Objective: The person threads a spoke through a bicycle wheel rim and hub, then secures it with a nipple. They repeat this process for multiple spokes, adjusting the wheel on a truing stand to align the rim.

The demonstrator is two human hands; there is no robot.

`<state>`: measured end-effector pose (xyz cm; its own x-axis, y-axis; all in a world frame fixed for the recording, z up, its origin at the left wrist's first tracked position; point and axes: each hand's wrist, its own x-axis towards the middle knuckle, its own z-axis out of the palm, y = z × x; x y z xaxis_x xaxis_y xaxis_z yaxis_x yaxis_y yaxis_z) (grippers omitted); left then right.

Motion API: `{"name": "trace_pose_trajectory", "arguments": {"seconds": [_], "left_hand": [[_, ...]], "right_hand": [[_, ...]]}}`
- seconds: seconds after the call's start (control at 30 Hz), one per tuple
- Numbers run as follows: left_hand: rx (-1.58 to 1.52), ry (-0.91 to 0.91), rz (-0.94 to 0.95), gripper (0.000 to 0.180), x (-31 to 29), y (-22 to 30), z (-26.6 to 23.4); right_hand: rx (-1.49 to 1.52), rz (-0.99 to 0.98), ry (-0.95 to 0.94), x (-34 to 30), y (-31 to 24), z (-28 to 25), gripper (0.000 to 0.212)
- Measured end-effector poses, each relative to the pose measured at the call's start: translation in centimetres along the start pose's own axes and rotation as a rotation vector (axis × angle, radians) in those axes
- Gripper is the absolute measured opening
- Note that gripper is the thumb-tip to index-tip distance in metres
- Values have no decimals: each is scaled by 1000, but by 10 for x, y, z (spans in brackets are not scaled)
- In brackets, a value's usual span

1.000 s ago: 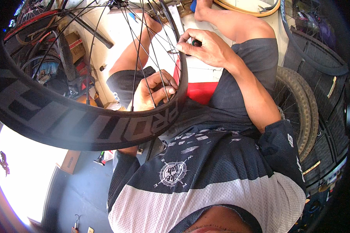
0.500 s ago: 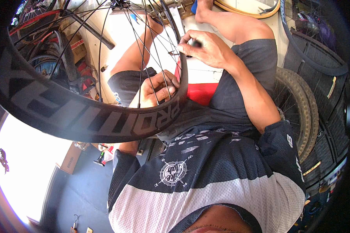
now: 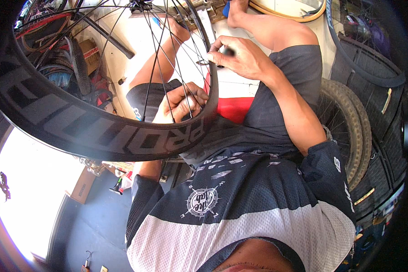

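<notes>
A deep black bicycle wheel rim (image 3: 99, 129) with pale lettering fills the left side, its thin black spokes (image 3: 155, 59) running up to a hub (image 3: 140, 5) at the top edge. My left hand (image 3: 183, 103) sits behind the spokes against the rim's inner edge, fingers curled and thumb pressed in. What those fingers pinch is hidden. On the rim's other side, my right hand (image 3: 244, 58) has thumb and index finger closed together at the rim's edge. A dark, blurred round shape (image 3: 230, 52) shows within its curl; I cannot tell what it is.
Something red (image 3: 233, 108) lies between my legs in dark shorts. Tyres (image 3: 349, 131) stand at the right, and a tan-edged tyre (image 3: 299, 17) lies at the far side. Bicycle parts and a cardboard box (image 3: 89, 55) crowd the left. Another carton (image 3: 80, 183) sits near the bright doorway.
The wheel has turned slightly clockwise, its lower spokes and lettering shifting left, and the rim's lower edge has risen a little. Both hands stay almost where they were.
</notes>
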<state>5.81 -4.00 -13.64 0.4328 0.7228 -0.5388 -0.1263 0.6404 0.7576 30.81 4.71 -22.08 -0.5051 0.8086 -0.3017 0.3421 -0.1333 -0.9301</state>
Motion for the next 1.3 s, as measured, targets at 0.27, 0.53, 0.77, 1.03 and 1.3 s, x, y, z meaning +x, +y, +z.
{"name": "trace_pose_trajectory", "arguments": {"seconds": [0.27, 0.53, 0.77, 1.03, 1.3], "left_hand": [[309, -63, 179, 32, 3, 0, -3], [-41, 31, 89, 33, -4, -2, 5], [154, -69, 132, 30, 1, 1, -5], [183, -47, 169, 27, -1, 0, -4], [182, -17, 154, 33, -5, 2, -1]], "right_hand": [[-15, -20, 8, 0, 0, 1, 43], [-7, 20, -37, -2, -6, 0, 37], [200, -118, -339, -5, -10, 4, 32], [229, -37, -550, -10, -20, 20, 41], [367, -139, -582, -10, -12, 29, 42]]}}
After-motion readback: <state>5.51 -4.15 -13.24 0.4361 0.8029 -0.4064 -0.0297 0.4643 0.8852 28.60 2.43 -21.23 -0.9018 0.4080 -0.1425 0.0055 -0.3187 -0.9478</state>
